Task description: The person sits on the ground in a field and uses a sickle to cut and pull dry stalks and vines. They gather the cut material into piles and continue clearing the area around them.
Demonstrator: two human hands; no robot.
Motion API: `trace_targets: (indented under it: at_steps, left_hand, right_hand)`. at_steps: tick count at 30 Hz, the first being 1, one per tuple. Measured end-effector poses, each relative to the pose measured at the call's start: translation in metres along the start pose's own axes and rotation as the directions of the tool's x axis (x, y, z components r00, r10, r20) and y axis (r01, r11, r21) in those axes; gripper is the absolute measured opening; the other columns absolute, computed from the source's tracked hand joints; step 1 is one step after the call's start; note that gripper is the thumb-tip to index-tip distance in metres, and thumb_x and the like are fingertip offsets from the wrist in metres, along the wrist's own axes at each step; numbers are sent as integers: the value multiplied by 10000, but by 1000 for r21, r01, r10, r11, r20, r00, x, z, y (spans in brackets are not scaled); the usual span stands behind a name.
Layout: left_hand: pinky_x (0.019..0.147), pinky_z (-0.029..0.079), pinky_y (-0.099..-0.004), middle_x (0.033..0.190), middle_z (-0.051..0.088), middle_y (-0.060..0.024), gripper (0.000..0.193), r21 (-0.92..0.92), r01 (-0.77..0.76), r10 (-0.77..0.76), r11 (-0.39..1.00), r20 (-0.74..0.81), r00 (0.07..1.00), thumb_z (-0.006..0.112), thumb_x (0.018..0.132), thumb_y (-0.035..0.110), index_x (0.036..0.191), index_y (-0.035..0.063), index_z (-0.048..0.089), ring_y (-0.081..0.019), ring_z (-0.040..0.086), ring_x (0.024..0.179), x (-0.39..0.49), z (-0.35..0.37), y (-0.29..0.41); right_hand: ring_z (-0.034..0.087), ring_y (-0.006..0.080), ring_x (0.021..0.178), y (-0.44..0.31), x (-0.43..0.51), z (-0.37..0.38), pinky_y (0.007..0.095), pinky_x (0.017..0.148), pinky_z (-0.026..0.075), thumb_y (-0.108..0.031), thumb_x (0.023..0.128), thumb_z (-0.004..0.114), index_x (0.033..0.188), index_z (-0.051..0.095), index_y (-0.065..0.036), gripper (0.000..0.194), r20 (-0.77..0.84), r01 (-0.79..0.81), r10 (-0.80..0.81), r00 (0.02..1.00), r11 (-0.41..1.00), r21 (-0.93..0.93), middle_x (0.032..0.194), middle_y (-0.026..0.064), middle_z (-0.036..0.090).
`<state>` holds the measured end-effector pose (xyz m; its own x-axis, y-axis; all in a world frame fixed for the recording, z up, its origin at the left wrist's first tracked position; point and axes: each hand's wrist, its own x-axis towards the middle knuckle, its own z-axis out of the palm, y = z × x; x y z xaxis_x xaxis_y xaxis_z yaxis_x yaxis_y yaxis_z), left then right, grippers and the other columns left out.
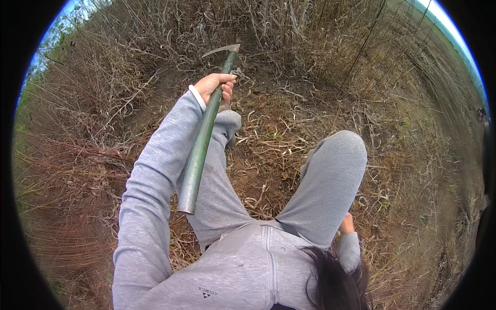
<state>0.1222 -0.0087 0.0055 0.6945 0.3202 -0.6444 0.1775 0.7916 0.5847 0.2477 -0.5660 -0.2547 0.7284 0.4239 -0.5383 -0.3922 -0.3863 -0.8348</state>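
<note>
My left hand (215,88) is closed around the upper part of a sickle's thick green handle (201,149). The handle slants from the blade down over my left thigh, its flat butt end towards my body. At the far end a thin curved sickle blade (220,49) points left, just in front of the dry stalks. Low beside my right thigh, my right hand (347,224) shows only in part. Its fingers are hidden behind the leg, so whether it holds anything is unclear.
Dense dry grass and weed stalks (267,27) stand ahead. Reddish thin stems (73,217) spread along my left side. Between my bent knees (345,147) lies brown soil (267,170) with dry leaf litter. Flattened dry grass (403,174) covers the ground at right.
</note>
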Motion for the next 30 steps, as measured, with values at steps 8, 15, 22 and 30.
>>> trace_targets:
  at_steps: [8,15,22,30]
  left_hand:
    - [386,422,-178,672,515,14,147,5,-94,93,996,43,995,554,907,112,980,2,490,-31,474,494,-32,-2,5]
    - [397,421,-174,688,514,7,170,-113,-74,92,991,162,983,536,921,114,1001,-27,487,-31,478,501,-39,-12,11]
    - [388,423,-182,670,508,1,177,-108,-85,90,990,40,995,552,913,119,1007,-15,485,-38,475,497,-25,-41,4]
    - [400,428,-175,685,494,1,223,-225,-23,49,974,109,993,530,924,109,1066,-37,439,-31,474,509,-19,-54,23]
  right_hand:
    - [557,61,766,-256,-22,23,196,675,453,-212,940,538,1142,587,-15,286,-351,551,-593,725,805,-223,883,23,627]
    - [593,101,767,-260,-17,191,224,689,467,-188,905,585,1061,597,14,255,376,547,-476,795,830,-106,843,50,639]
    - [618,331,966,-122,-4,314,408,834,484,-478,775,631,1019,645,-29,512,742,705,304,598,240,-667,998,174,657]
    - [634,312,955,15,11,335,424,781,487,-329,762,609,1061,658,-35,422,501,852,862,80,202,-483,1049,169,657]
